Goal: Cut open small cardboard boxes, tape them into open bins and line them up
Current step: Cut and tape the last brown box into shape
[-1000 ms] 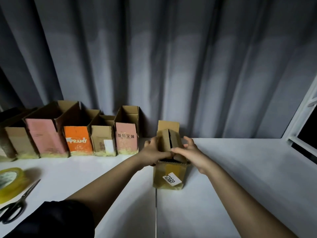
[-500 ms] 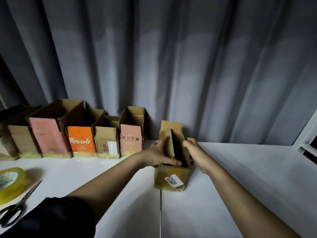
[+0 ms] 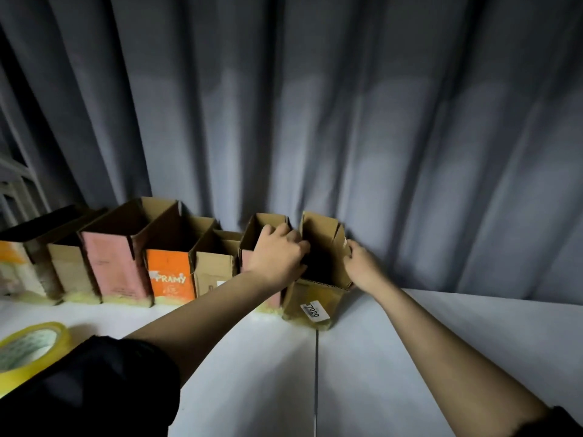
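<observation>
While you hold the open box (image 3: 312,298) at the tabletop's (image 3: 394,357) back edge, your left hand (image 3: 277,257) grips its left wall, fingers curled inside, and your right hand (image 3: 359,266) pinches its right wall. It ends the row of bins (image 3: 120,266); tape (image 3: 31,348) lies front-left.

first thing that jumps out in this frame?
Both hands at centre grip an open brown box with a white "7020" label: the left hand on its left wall, the right hand on its right. To its left a row of open bins runs along the grey curtain, the orange bin brightest. A yellow tape roll lies at the lower left on the white table.
</observation>
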